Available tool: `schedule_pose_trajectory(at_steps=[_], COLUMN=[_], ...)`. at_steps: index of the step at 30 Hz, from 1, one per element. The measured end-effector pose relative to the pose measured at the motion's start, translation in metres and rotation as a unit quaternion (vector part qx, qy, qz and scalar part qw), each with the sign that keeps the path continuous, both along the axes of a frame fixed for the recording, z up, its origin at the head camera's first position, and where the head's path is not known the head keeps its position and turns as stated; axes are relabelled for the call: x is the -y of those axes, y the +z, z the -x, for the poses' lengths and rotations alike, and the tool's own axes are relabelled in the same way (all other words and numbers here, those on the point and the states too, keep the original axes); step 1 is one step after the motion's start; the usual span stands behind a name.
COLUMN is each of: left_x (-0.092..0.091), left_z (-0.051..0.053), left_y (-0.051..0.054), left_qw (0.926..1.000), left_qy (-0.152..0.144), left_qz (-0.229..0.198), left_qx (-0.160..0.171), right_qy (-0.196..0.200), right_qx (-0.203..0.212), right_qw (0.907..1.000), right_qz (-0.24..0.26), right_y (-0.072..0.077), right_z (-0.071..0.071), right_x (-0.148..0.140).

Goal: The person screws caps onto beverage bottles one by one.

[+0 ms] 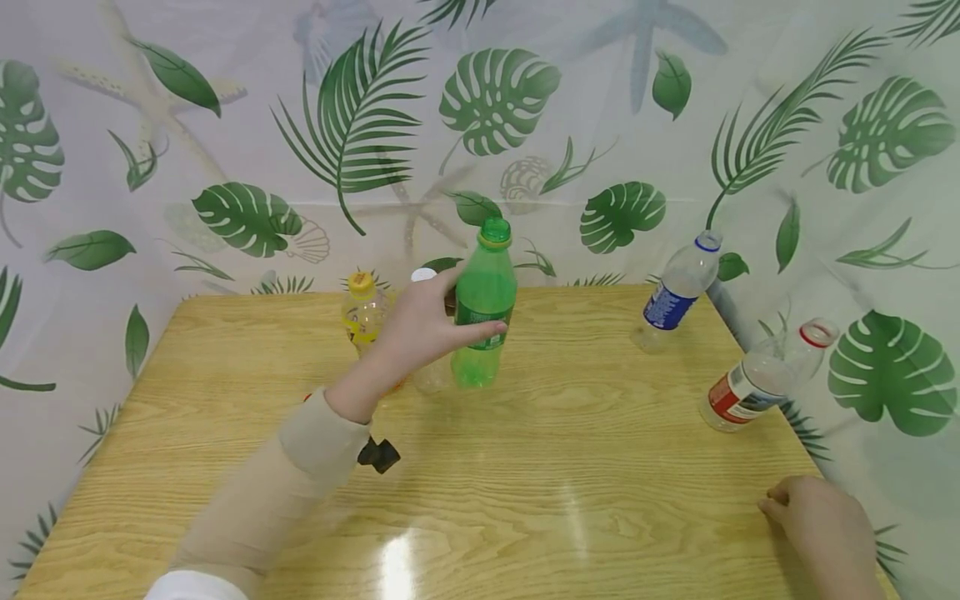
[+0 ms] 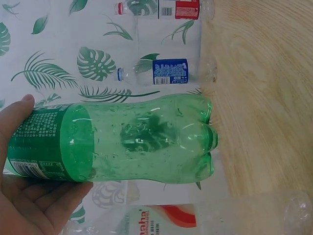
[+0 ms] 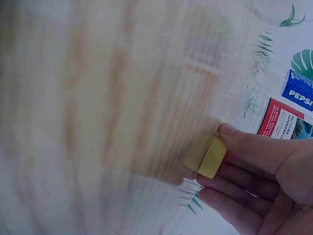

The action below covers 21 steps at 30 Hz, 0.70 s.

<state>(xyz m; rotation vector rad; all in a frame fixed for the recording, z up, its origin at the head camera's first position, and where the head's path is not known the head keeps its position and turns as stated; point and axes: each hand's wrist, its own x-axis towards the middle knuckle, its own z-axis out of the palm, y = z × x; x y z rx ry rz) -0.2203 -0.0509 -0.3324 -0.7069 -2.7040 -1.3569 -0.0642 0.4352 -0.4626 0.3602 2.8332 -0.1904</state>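
My left hand (image 1: 429, 321) grips a green plastic bottle (image 1: 483, 292) around its label, thumb on one side and fingers on the other. That bottle has no cap, and a yellowish ring circles its neck. It stands nearly upright; whether its base touches the table cannot be told. Low on the right, my right hand (image 1: 821, 529) has its fingers curled. In the right wrist view its thumb and fingers pinch a small yellow piece (image 3: 212, 157), about cap-sized. Part of that view is blurred and streaked. Behind the left hand, a clear bottle with a white cap (image 1: 423, 274) is partly hidden.
Left of the left hand stands a clear bottle with a yellow cap (image 1: 362, 285). On the right are two uncapped clear bottles, one blue-labelled (image 1: 670, 307), one red-and-white-labelled (image 1: 742, 393). The wooden table (image 1: 570, 450) meets a leaf-patterned sheet (image 1: 540, 175).
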Motion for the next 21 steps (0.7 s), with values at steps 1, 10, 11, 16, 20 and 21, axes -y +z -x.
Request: schedule_pose_trajectory(at_steps=[1, 10, 11, 16, 20, 21], left_x=[0.000, -0.003, -0.004, -0.006, -0.008, -0.008], left_z=[0.000, -0.006, -0.007, -0.010, -0.014, -0.015], left_y=[-0.002, -0.034, -0.038, -0.056, -0.066, -0.068], left_qw=[1.0000, 0.9994, 0.9993, 0.9987, 0.9990, 0.9990], left_qy=[-0.004, -0.026, -0.029, -0.034, -0.026, -0.023], left_qz=[0.000, -0.020, -0.023, -0.028, -0.025, -0.023], left_qx=[0.000, -0.010, 0.000, 0.024, 0.028, 0.031], right_qy=[0.000, 0.000, 0.000, 0.001, 0.005, 0.006], right_qx=[0.000, 0.007, 0.006, 0.006, 0.002, 0.001], right_qw=[1.0000, 1.0000, 1.0000, 1.0000, 1.0000, 1.0000], right_qz=[0.000, -0.001, -0.001, 0.002, 0.005, 0.005], right_y=[0.000, -0.001, -0.001, -0.001, -0.001, 0.000], right_z=[0.000, 0.001, 0.001, 0.001, 0.001, 0.000], right_x=[0.000, -0.001, -0.001, -0.002, -0.002, -0.002])
